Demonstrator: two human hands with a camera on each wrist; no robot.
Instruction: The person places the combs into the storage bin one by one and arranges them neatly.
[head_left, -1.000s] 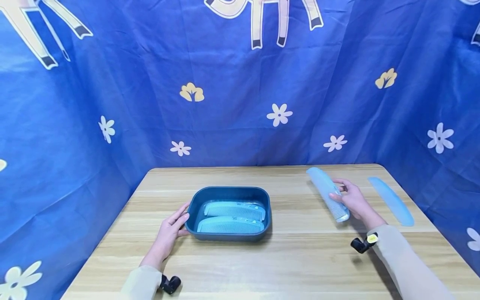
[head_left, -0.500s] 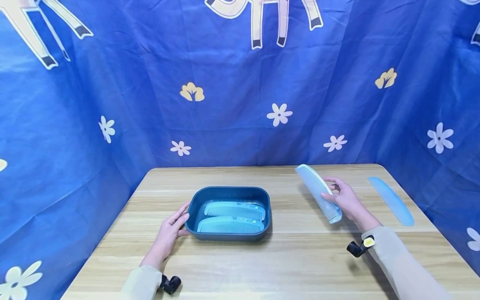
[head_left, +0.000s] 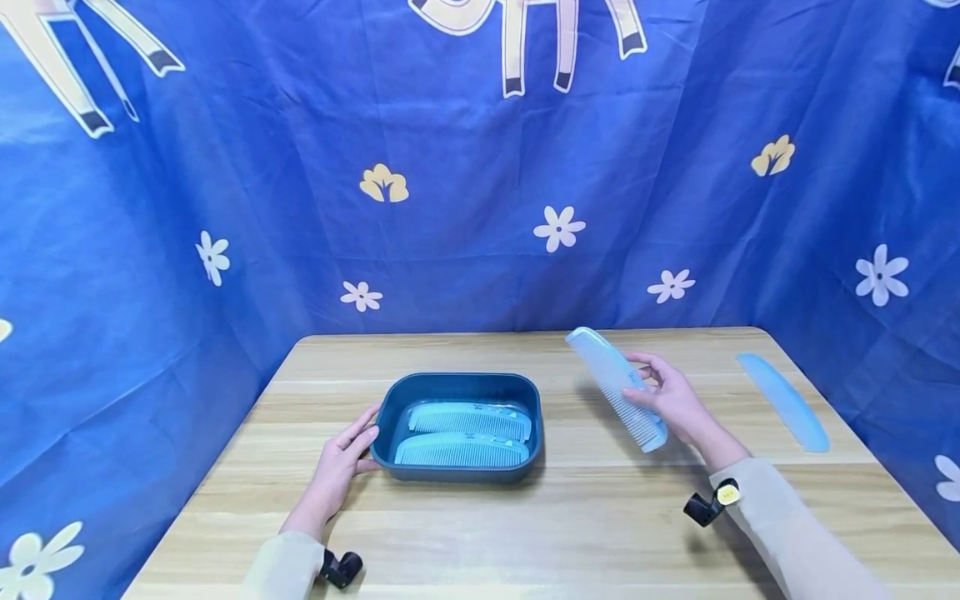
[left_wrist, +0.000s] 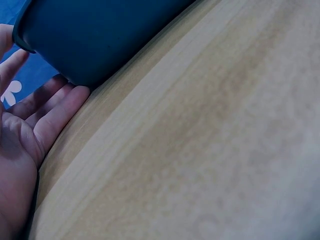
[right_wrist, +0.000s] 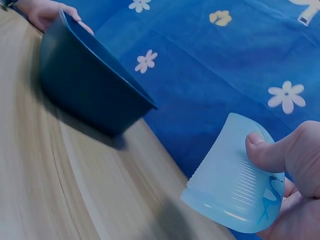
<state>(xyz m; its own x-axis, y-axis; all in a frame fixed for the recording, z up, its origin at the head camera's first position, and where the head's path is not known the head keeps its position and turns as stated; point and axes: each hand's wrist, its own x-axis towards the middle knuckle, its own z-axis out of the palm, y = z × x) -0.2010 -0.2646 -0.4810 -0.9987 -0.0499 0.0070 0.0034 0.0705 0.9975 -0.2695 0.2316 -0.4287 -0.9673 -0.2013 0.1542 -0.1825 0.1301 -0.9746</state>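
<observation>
My right hand (head_left: 670,404) holds a pale blue translucent comb (head_left: 617,385) above the table, right of the basin. In the right wrist view the thumb (right_wrist: 267,152) presses on the comb's face, with fingers behind it. A dark blue rectangular basin (head_left: 457,475) stands left of the table's middle. Inside lie two light blue combs, one farther back (head_left: 470,421) and one nearer (head_left: 461,450). My left hand (head_left: 339,467) rests against the basin's left end, fingers extended. The left wrist view shows some fingertips at its lower wall and others up by the rim.
Another light blue comb (head_left: 783,402) lies on the wooden table (head_left: 480,542) at the right, beyond the right forearm. A blue patterned curtain (head_left: 465,167) hangs behind the table and along both sides. Small black devices (head_left: 341,569) are worn on both wrists.
My right hand has carried its comb leftward toward the basin, and the comb has turned slightly. My left hand, the basin and the other combs have stayed in place.
</observation>
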